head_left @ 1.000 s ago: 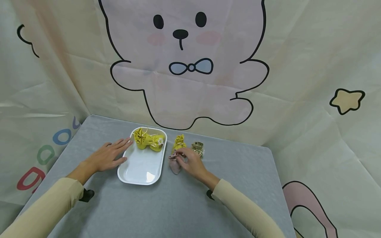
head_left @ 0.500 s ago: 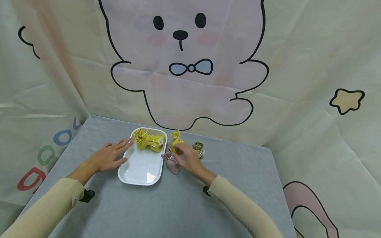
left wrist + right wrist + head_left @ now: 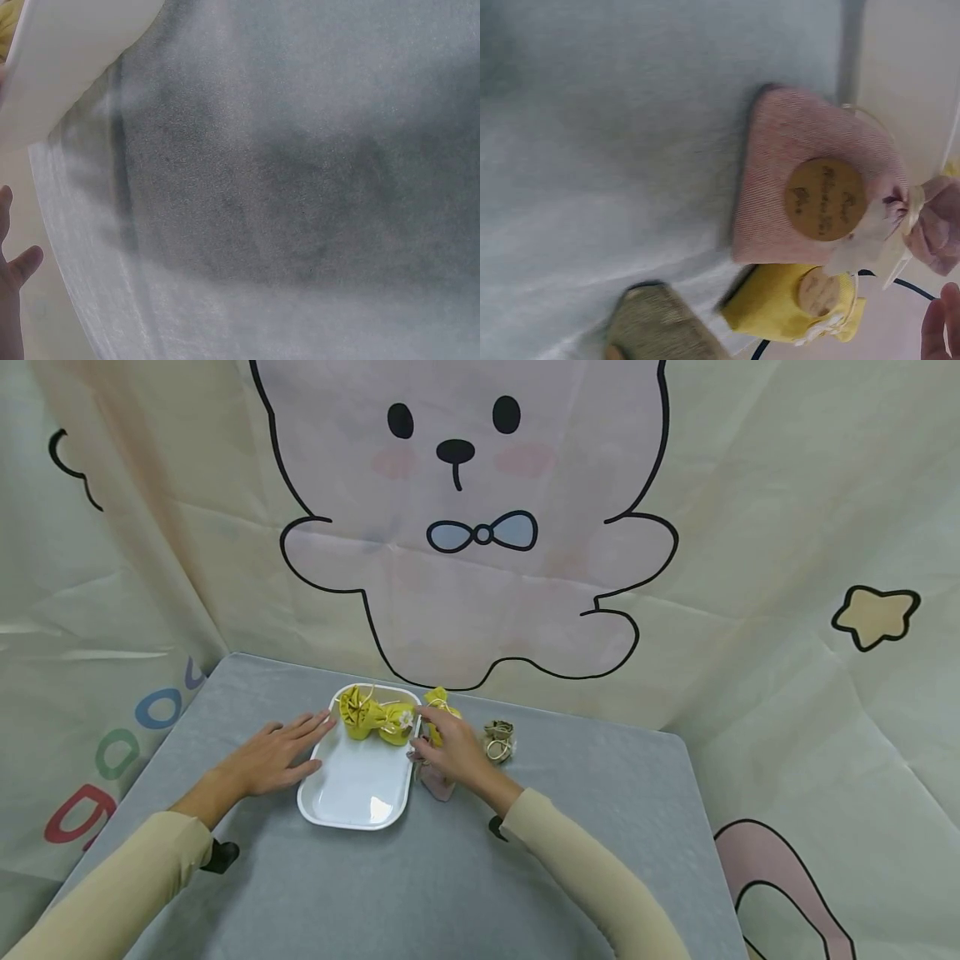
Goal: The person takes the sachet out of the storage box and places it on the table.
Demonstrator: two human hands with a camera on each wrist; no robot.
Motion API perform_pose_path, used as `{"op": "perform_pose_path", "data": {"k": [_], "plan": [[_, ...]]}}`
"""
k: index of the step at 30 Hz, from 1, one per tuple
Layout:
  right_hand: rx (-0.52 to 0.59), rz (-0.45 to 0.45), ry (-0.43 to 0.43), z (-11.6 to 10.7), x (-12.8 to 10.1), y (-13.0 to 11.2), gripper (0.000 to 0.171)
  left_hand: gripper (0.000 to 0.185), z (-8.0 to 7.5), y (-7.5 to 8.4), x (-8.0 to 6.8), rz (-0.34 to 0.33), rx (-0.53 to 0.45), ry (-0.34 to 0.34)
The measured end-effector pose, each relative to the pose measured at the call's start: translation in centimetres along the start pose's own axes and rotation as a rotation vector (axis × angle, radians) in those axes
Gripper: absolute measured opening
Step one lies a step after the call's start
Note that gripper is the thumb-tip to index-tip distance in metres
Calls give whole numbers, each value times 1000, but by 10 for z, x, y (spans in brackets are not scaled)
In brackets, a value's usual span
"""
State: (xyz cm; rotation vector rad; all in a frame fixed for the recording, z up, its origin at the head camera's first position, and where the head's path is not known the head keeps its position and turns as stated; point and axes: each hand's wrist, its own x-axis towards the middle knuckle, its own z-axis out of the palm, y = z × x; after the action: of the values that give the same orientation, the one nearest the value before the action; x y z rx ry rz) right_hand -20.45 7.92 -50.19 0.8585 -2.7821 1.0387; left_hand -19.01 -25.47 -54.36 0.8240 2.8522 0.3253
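A white tray [image 3: 352,797] stands on the grey table, with two yellow drawstring pouches [image 3: 360,717] at its far end. My left hand [image 3: 268,760] rests fingers outstretched against the tray's left rim. The right hand [image 3: 459,750] hovers over the tray's right edge, thumb and fingers spread apart and seemingly around nothing. Under it lies a pink drawstring pouch [image 3: 780,165], its tied neck by the tray's rim, a round brown label on its front. Another yellow pouch [image 3: 437,697] lies just beyond, partly hidden by the fingers. An olive pouch [image 3: 498,742] sits right of the hand.
Grey cloth [image 3: 360,893] covers the table, its far edge close behind the tray. A printed curtain [image 3: 480,627] with a bear hangs at the back and sides.
My right hand has let go of the pink pouch's neck and moved left toward the tray. The pink pouch's top has swung left; the outer yellow pouch has shifted slightly left. Left hand stays put.
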Motion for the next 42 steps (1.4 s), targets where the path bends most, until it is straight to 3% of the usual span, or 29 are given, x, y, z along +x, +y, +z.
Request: {"op": "perform_pose_path", "data": {"k": [7,30,42], "plan": [[31,8,-43,7,12,-9,59,70,2,-2,0,4,2,9],[-23,60,-166,32,45,-26,62,69,4,-4,-1,24,-12,52],[-71,83,-157,47,57,-26,60,69,2,-4,0,18,-18,30]]}}
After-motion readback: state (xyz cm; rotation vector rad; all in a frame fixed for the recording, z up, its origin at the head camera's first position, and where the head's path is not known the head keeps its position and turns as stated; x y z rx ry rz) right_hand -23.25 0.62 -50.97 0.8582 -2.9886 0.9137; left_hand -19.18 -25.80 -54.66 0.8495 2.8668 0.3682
